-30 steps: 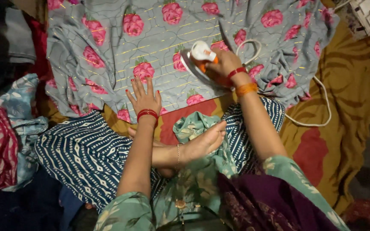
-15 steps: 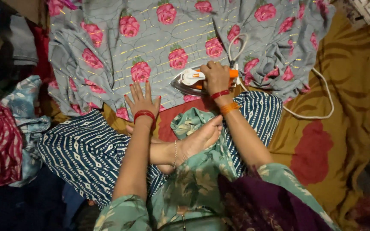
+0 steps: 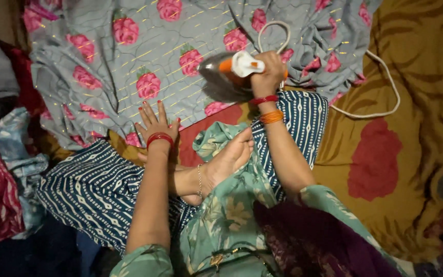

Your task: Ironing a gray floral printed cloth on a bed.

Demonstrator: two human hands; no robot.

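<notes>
Pressing flat, the left hand [image 3: 156, 123] lies open, fingers spread, on the near edge of the grey rose-print cloth [image 3: 129, 56], soft, light and easily shifted; farther off, the right hand [image 3: 268, 77] is closed around the handle of the iron [image 3: 229, 74], probably heavy, rigid and hot-soled, resting on that cloth.

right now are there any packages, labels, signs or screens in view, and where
None: no package, label, sign or screen shows in this view.
What is there instead: the grey cloth with pink roses spread flat, the right hand gripping a white and orange iron on it, the left hand pressed flat on its near edge, and a white cord across the mustard sheet.
</notes>
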